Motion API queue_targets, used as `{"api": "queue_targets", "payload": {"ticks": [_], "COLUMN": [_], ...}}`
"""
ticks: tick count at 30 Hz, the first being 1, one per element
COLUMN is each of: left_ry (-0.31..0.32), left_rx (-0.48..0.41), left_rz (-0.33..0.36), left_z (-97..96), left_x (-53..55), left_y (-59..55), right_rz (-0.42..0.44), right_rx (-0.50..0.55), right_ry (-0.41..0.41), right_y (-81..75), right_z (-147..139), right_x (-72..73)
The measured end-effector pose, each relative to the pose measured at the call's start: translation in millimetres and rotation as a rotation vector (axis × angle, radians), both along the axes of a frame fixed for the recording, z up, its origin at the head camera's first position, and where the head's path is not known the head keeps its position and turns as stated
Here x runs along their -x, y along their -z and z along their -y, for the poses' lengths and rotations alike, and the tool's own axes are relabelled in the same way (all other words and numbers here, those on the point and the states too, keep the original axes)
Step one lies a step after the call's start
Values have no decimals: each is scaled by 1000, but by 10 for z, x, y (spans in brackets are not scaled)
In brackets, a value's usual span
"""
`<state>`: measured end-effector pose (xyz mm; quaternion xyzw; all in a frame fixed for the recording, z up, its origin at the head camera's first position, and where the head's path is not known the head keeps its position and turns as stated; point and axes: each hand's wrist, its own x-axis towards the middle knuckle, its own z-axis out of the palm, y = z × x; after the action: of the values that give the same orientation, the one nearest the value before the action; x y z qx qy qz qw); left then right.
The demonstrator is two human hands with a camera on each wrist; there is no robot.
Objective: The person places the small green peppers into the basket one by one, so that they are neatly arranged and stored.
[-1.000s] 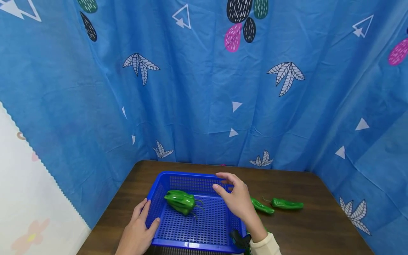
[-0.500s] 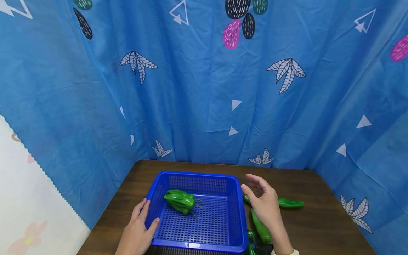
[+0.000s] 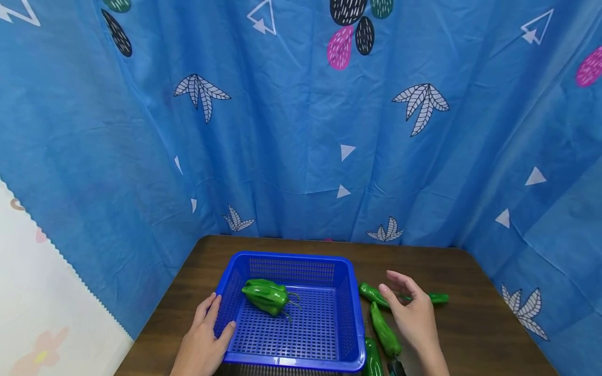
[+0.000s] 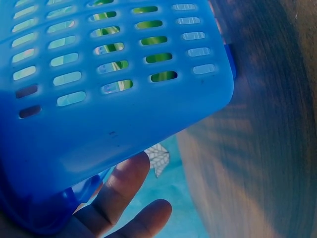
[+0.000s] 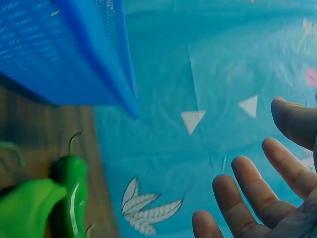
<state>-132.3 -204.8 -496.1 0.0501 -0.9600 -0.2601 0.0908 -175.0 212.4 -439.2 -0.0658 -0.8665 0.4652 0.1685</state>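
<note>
A blue plastic basket (image 3: 310, 339) with slotted walls sits on the table. My left hand (image 3: 202, 334) grips its left rim, thumb over the inside and fingers along the outer wall. Two green peppers (image 3: 265, 297), their stems pointing right, appear to lie together in the basket's left half. To the right of the basket, my right hand (image 3: 414, 316) hovers above the peppers with fingers spread and slightly bent, holding nothing. Beneath and beside it are a long green pepper (image 3: 385, 331), another pepper (image 3: 371, 294) behind, and one partly covered pepper (image 3: 439, 298).
A further green pepper (image 3: 372, 360) lies against the basket's front right corner, cut off by the frame. The brown wooden table (image 3: 475, 324) ends at a blue patterned curtain (image 3: 305, 156). A small dark item (image 3: 396, 367) shows near the right wrist.
My right hand has moved from above the basket's right side out to the right, over the peppers on the table. The left hand and the basket have stayed in place.
</note>
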Motion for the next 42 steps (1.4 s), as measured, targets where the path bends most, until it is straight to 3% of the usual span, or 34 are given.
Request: {"api": "queue_targets", "payload": {"ticks": [9,17,24,32,42], "left_ry": [-12,-6,-3,-5,-6], "left_rx": [-17,-10,-14,-17,-9], "left_rz": [20,-21,-19,-1,-28], "left_z": [-1,1,8,15,5], "left_x": [13,19,4,6,-1], "left_y": [9,8,23,8,21], "right_rz": [75,156,244,262,289], "right_rx": [-1,-59,-3,-6,-33], "right_ry": [21,29,-11,-30,-37], "right_y": [257,456,633,773,950], "right_z": [-210,-283,-336,-345,-369], "right_x": [-81,-102,-128,-135,-129]}}
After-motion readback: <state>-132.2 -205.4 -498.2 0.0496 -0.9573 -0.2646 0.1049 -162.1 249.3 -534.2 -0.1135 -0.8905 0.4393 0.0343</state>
